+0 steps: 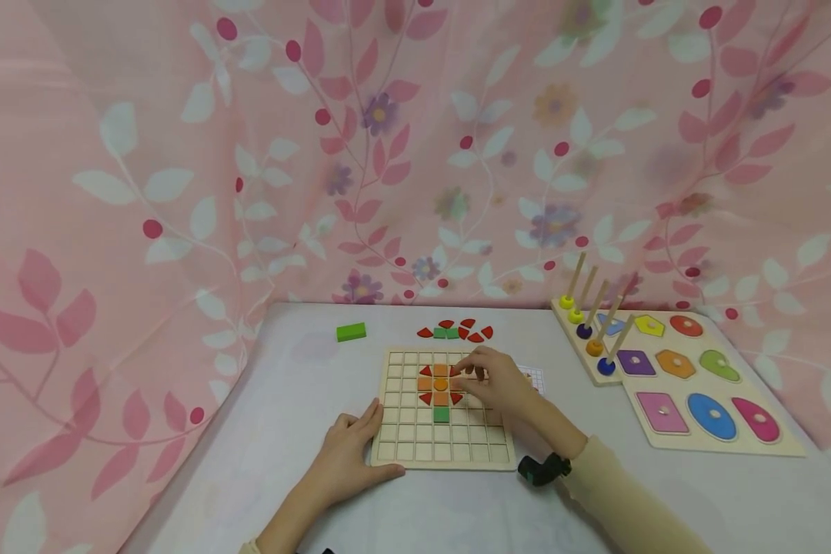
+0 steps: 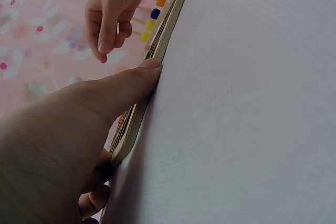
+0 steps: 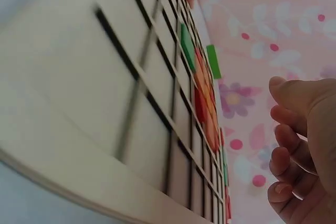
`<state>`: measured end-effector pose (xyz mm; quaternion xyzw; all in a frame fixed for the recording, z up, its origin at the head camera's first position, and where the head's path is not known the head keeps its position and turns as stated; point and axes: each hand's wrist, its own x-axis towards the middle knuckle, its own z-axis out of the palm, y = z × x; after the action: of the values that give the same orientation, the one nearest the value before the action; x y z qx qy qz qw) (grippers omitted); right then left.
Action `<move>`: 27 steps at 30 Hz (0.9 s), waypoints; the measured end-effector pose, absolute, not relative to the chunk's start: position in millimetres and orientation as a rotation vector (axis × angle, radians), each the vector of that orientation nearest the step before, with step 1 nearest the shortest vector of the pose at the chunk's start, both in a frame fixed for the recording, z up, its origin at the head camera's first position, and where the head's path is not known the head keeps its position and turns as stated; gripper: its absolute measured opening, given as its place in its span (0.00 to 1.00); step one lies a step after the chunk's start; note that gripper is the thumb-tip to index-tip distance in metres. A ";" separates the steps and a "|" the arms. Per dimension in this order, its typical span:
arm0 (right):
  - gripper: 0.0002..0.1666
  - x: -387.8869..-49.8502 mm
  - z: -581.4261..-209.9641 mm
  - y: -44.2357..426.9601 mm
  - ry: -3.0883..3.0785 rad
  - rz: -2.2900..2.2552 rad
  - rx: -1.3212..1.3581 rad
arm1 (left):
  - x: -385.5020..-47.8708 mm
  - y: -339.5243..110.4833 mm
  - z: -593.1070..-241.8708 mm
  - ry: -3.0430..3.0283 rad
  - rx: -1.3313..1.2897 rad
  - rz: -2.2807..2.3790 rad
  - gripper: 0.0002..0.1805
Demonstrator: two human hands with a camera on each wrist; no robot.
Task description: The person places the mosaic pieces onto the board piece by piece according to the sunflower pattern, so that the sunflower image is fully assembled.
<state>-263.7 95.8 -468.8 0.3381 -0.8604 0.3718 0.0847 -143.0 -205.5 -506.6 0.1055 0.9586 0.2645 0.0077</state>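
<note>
A wooden grid board (image 1: 402,454) lies on the table with orange square tiles (image 1: 440,398), an orange round piece (image 1: 441,384), red wedge tiles (image 1: 425,398) and one green square tile (image 1: 441,415) in its cells. My left hand (image 1: 349,450) rests at the board's near left corner, thumb along the front edge and fingers against the left side. Over the right part of the pattern hovers my right hand (image 1: 495,381), hiding some cells. In the right wrist view, the right hand (image 3: 307,145) has loosely bent fingers, with no piece visible between thumb and fingertips.
Behind the board lie loose red wedges (image 1: 475,337) and green squares (image 1: 446,333). A green block (image 1: 351,332) is at the back left. At right stand a peg rack with beads (image 1: 604,377) and a shape puzzle board (image 1: 672,442). A printed card (image 1: 535,378) lies partly behind my right hand.
</note>
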 end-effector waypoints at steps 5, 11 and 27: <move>0.13 -288.0 -457.4 101.0 -2.604 1.047 0.989 | -141.8 -206.0 -508.2 2.998 0.329 0.827 0.65; 0.14 -318.2 -454.3 103.6 -2.654 1.027 0.950 | -141.8 -206.5 -509.4 2.985 0.332 0.820 0.65; 0.16 -372.4 -479.3 98.8 -2.823 1.058 0.757 | -144.5 -206.6 -509.3 2.983 0.336 0.816 0.64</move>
<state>-372.4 98.8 -479.3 0.2434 -0.9081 0.3404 0.0169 -144.5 -206.6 -509.3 0.1079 0.9588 0.2623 0.0153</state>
